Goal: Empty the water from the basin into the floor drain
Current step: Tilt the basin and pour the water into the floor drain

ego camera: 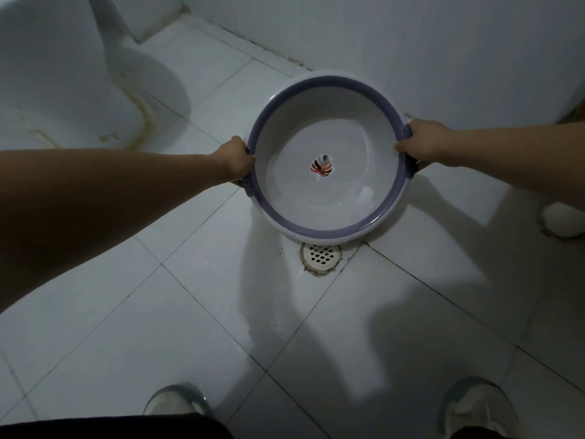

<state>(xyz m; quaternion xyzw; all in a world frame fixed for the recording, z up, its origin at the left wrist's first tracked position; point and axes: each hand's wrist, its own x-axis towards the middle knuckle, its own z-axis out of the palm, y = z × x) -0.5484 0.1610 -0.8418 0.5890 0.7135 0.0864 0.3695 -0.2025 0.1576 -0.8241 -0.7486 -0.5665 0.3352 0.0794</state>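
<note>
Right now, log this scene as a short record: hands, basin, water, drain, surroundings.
left hand: grips basin's left rim
right hand: grips its right rim
basin: white, purple rim, leaf decal at centre, held up by both hands
water: small pool against near-right wall
floor drain: white grate, just past basin's near rim in view
floor: wet patch beside drain
surroundings: toilet at left
</note>
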